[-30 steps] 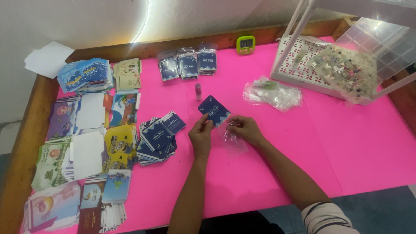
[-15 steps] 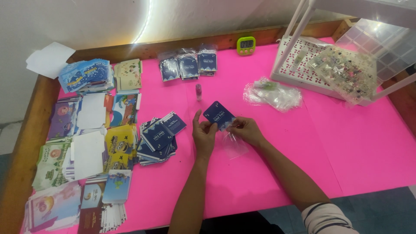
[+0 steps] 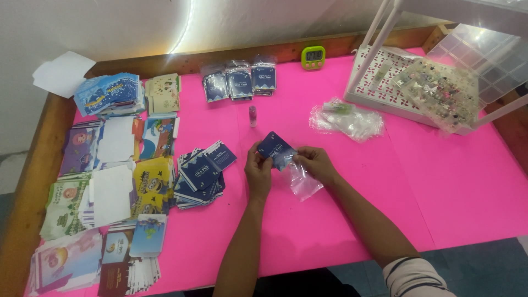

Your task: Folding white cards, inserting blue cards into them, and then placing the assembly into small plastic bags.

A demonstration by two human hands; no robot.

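Three bagged packs (image 3: 239, 83), one green timer (image 3: 313, 56), one small bottle (image 3: 253, 115).

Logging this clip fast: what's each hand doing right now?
Left hand: closed on the dark blue card.
Right hand: closed on the clear plastic sleeve.

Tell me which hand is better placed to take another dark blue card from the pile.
Left hand: the pile of dark blue cards lies just beside it. The right hand is farther and holds the clear sleeve.
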